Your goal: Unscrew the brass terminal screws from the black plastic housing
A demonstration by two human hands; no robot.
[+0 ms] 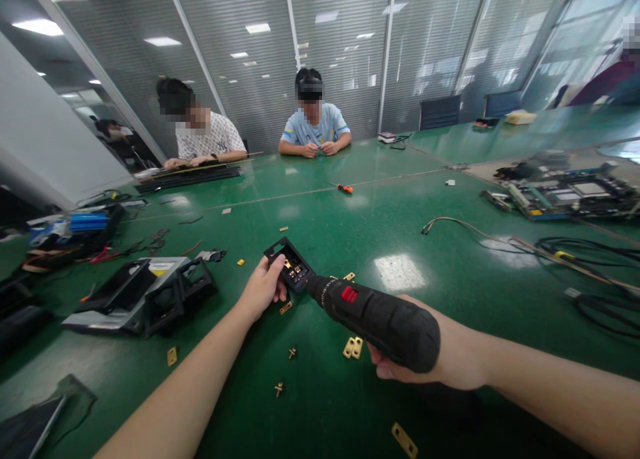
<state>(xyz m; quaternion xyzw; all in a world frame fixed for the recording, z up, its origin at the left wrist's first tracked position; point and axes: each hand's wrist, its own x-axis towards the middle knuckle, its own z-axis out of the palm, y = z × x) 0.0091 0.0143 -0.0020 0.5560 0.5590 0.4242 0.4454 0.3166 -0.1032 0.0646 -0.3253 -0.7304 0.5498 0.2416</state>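
My left hand [267,282] grips a black rectangular housing [300,282] with brass-coloured parts inside, its thumb pressed over the open face. In my right hand [450,349] is a black cordless drill [380,316] with a red switch on top. Its front end points at the housing's near right edge; whether the bit touches a part inside is too small to tell. Brass plates with two holes lie around: a pair [353,348] beside the drill, one [285,308] below the housing and another [404,440] at the bottom. Small brass screws [279,388] lie between my forearms.
Black and grey frame parts [145,296] lie on the left of the green table [320,216]. Circuit boards [575,189] and coiled black cables [600,272] sit at right. An orange-handled screwdriver [345,188] lies further back. Two people sit across the table.
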